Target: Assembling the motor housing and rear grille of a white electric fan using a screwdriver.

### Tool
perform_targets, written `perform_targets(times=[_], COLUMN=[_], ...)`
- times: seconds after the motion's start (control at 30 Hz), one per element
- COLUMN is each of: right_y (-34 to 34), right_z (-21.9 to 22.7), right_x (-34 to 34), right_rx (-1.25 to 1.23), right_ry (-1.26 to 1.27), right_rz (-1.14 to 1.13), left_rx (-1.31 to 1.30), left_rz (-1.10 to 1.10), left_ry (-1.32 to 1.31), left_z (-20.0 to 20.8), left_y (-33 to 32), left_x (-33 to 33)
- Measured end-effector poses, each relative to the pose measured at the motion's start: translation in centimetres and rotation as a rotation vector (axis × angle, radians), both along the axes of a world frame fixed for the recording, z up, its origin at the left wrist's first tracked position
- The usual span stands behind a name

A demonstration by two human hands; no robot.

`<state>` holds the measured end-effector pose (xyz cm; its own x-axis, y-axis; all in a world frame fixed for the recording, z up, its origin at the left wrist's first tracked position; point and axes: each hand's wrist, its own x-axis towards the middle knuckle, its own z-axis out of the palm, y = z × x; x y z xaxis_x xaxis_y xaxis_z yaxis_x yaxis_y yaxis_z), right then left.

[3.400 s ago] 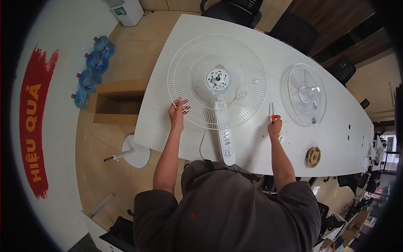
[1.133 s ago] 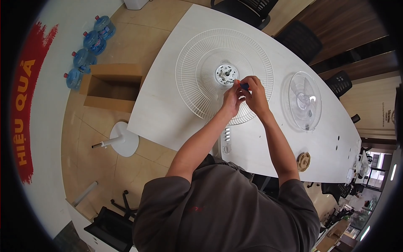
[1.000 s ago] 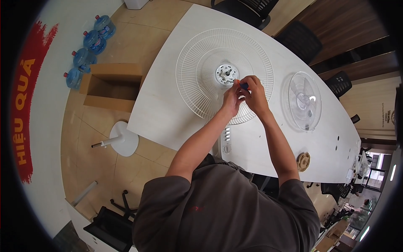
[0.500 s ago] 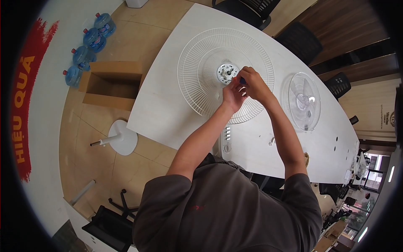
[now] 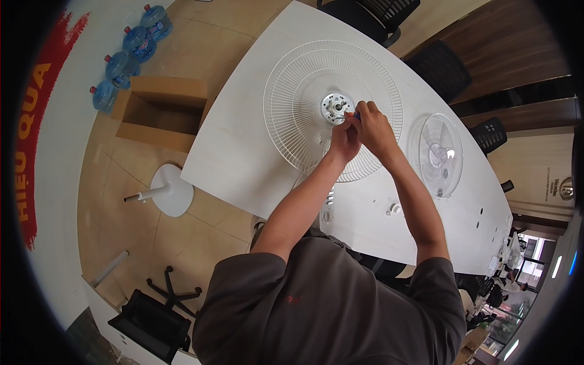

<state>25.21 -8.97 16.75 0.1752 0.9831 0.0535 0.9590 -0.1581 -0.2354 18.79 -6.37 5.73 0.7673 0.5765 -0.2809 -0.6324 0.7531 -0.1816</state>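
A white wire fan guard lies on the white table, with a motor hub showing at its centre. Just at the hub's near right edge, my right hand is closed round a screwdriver with a dark blue handle; its thin shaft points left across the hub. My left hand is closed right beside it, fingertips together by the shaft; what they pinch is too small to make out. Below the guard, partly behind my left forearm, is a white control panel with a row of buttons.
A second fan guard with clear blades lies on the table to the right. Small white parts sit near my right forearm. On the floor at left are an open cardboard box, a round white stand base and several blue water bottles.
My hands have drawn closer together, and the left fingers have closed in by the screwdriver. Its shaft now shows over the hub. The whole view has shifted slightly.
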Motion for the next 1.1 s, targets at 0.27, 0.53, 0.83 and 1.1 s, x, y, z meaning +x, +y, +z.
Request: perform_targets(times=[0.27, 0.53, 0.83, 1.1], right_y=[0.9, 0.6, -0.1, 0.0], right_z=[1.8, 2.2, 1.5, 0.5], right_x=[1.2, -1.7, -1.0, 1.7], right_rx=[0.105, -0.203, 0.219, 0.103], right_ry=[-0.057, -0.031, 0.157, 0.156], right_rz=[0.488, -0.222, 0.089, 0.208], left_rx=[0.041, 0.070, 0.167, 0.061], left_rz=[0.043, 0.085, -0.075, -0.122], left_ry=[-0.120, -0.166, 0.085, 0.059], left_z=[0.3, -1.6, -1.5, -1.6], left_y=[-0.9, -1.0, 0.6, 0.5], left_x=[-0.6, 0.5, 0.1, 0.0])
